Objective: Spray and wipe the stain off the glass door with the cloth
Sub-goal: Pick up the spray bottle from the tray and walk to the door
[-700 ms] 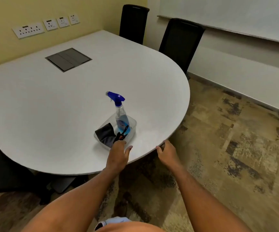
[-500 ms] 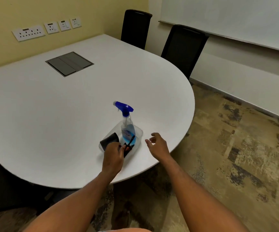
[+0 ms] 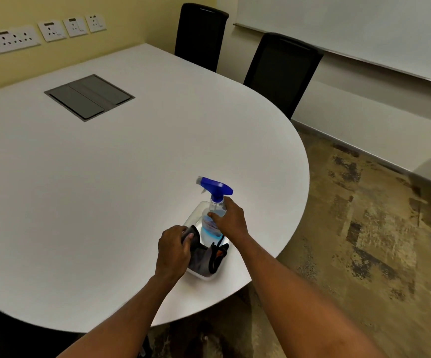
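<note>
Desk (image 3: 106, 177) surface is white, smooth and matte, with a rounded end; 1 shallow clear plastic tray (image 3: 204, 276) sits near that curved edge. Tray holds 1 upright spray bottle (image 3: 213, 218) — clear body, blue liquid, blue trigger head — and 1 dark grey cloth (image 3: 200, 254), soft and crumpled. Right hand (image 3: 231, 220) is wrapped around the bottle's neck. Left hand (image 3: 174, 250) has its grip closed on the cloth — fingers pinching its upper fold. 2 black chairs (image 3: 281, 71) stand behind the desk.
</note>
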`<action>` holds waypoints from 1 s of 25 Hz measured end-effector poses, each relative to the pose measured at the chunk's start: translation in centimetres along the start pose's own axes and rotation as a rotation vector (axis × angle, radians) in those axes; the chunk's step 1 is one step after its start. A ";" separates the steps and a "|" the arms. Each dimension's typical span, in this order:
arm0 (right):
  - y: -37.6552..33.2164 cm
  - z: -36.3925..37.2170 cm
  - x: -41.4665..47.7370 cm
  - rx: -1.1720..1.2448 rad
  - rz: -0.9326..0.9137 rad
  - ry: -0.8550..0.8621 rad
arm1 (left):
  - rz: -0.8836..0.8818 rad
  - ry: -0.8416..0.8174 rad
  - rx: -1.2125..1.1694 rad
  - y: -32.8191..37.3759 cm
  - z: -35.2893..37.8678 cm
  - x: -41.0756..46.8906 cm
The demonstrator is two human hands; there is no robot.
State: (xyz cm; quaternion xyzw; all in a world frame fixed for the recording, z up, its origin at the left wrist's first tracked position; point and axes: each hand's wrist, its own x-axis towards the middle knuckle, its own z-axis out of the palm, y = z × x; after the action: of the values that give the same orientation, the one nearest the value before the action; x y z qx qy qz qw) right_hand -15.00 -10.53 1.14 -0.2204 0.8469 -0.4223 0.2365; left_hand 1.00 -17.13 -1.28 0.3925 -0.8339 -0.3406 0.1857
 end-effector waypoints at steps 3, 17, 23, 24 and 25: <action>-0.4 0.3 -0.1 -0.010 0.026 0.066 | -0.022 -0.078 -0.035 0.0 0.3 0.8; -5.8 -9.6 -6.1 0.183 -0.049 0.374 | 0.040 -0.120 -0.565 9.5 -0.3 3.9; -3.5 -17.1 -12.4 0.166 -0.061 0.433 | 0.282 -0.607 -0.549 14.9 2.2 1.7; -2.7 -18.4 -14.0 0.175 -0.061 0.449 | 0.320 -0.684 -0.536 15.9 2.8 0.7; -1.8 -19.7 -15.7 0.196 -0.058 0.466 | 0.359 -0.761 -0.532 17.0 3.4 -0.4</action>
State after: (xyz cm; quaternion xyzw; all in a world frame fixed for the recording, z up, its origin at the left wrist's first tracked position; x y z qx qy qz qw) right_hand -13.83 9.54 16.46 -0.1174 0.8269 -0.5483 0.0429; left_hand -9.67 -7.56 8.50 0.0298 -0.7811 -0.6234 0.0176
